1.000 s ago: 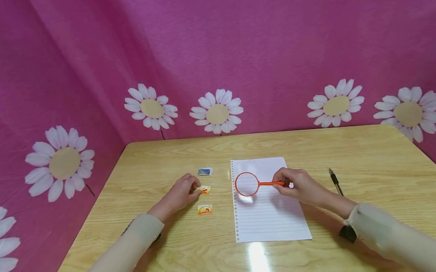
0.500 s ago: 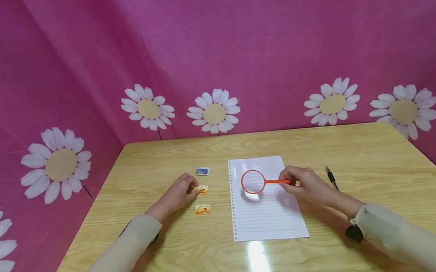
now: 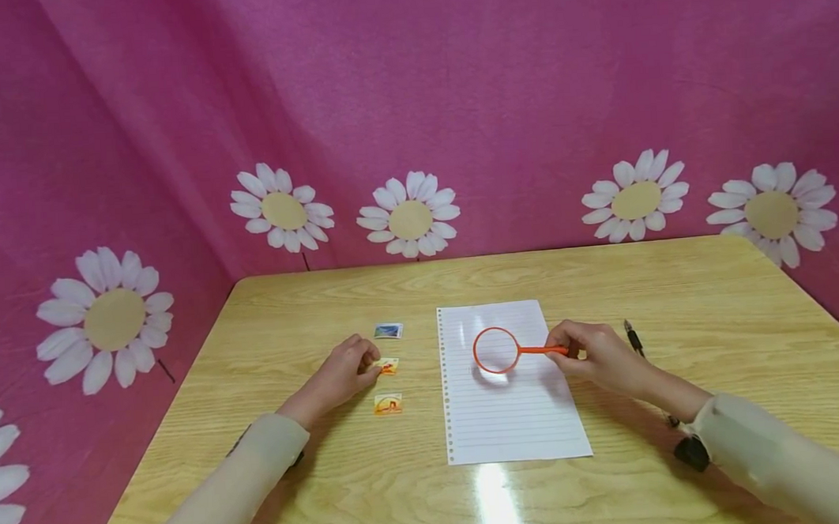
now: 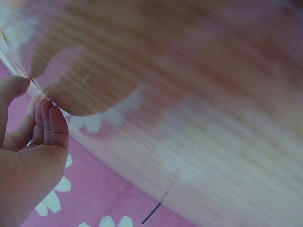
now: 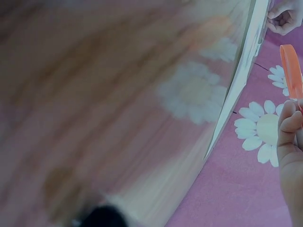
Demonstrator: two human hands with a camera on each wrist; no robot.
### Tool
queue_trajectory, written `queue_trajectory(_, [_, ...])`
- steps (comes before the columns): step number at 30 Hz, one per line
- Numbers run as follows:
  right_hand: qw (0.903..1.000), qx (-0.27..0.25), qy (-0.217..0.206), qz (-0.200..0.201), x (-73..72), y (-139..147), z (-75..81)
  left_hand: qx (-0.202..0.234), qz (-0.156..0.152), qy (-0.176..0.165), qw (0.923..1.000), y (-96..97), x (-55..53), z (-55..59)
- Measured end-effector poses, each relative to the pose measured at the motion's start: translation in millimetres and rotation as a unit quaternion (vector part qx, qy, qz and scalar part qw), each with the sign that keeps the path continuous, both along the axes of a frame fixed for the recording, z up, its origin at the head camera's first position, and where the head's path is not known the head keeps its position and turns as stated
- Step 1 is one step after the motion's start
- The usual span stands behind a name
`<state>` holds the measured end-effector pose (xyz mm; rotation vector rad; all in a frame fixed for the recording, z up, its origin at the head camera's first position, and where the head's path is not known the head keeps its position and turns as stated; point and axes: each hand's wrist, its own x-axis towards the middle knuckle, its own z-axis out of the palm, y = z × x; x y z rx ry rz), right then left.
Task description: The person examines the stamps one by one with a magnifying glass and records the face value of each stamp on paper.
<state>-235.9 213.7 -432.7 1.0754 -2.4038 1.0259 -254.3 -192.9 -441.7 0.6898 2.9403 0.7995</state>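
Observation:
My left hand [image 3: 338,373] pinches the left edge of a small yellow-and-red picture stamp [image 3: 390,366], the middle one of a column of three. In the left wrist view, thumb and fingertips meet at its thin edge [image 4: 36,88]. A blue stamp [image 3: 389,331] lies beyond it, and an orange-yellow stamp [image 3: 387,404] on the nearer side. My right hand [image 3: 598,355] grips the handle of an orange-red magnifying glass [image 3: 520,350]. Its round lens hangs over a lined, hole-punched sheet of paper [image 3: 513,423]. In the right wrist view the orange rim [image 5: 291,71] shows edge-on above the fingers.
A black pen [image 3: 634,338] lies right of the paper, partly hidden by the right forearm. The wooden table [image 3: 332,488] reaches back to a pink curtain [image 3: 411,96] printed with white daisies. A black device [image 3: 691,453] sits at the right wrist.
My right hand has carried the magnifying glass a little to the right over the paper. The left hand keeps its pinch on the middle stamp. The head view has shifted slightly.

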Motion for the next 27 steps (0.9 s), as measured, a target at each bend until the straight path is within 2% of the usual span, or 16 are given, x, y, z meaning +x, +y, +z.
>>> queue_trajectory(7, [0.9999, 0.009, 0.004, -0.008, 2.6, 8, 1.2, 0.001, 0.003, -0.003, 1.0000, 1.2, 0.5, -0.6])
queue_trajectory(20, [0.9997, 0.002, 0.023, -0.006, 4.0, 23, 0.7, 0.000, -0.009, 0.014, 0.9999, -0.7, -0.2, -1.4])
queue_trajectory(27, [0.9996, -0.007, 0.026, -0.006, 6.3, 29, 1.2, 0.001, -0.003, 0.012, 0.9999, 0.2, -0.2, -2.1])
